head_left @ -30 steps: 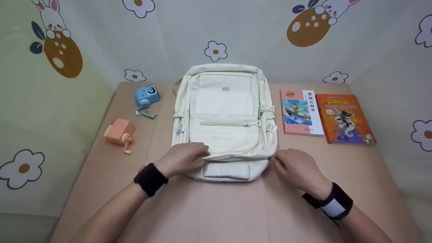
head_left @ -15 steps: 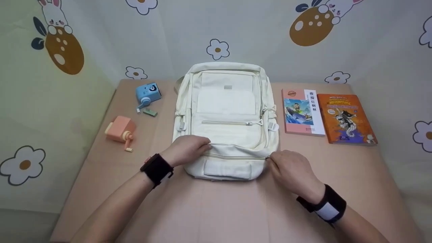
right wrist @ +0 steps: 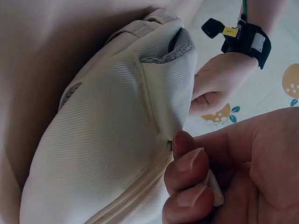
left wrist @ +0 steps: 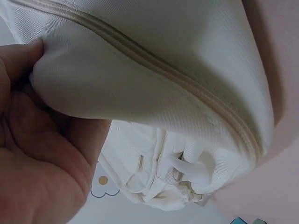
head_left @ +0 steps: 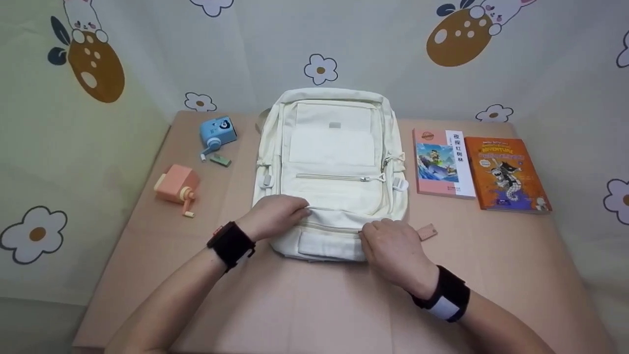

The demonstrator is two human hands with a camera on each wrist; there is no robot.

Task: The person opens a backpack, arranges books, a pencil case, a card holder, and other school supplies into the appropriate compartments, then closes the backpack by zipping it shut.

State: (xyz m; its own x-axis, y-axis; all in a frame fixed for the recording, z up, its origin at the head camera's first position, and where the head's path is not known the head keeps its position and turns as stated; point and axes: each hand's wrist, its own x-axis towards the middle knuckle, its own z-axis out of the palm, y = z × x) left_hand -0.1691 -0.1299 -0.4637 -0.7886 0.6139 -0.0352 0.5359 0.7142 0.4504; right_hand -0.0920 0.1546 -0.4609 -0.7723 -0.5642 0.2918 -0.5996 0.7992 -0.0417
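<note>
**Lower front zip (left wrist: 187, 84) of a cream backpack (head_left: 331, 147), pull part way along**

The backpack lies mid-surface (head_left: 339, 305), its top at the far edge. The left hand (head_left: 275, 216) pinches fabric above the zip, thumb against fingers; the right hand (head_left: 395, 250) has its fingers clamped on the pale zip pull (right wrist: 215, 187). Between the hands the teeth appear meshed, so the pull seems to have that stretch left to travel if opening is intended; whether the run beyond is parted cannot be told. Two books, pink (head_left: 442, 164) and orange (head_left: 508, 174), lie toward the far right corner; a blue sharpener (head_left: 217, 132) lies near the far left corner, all outside the backpack.
</note>
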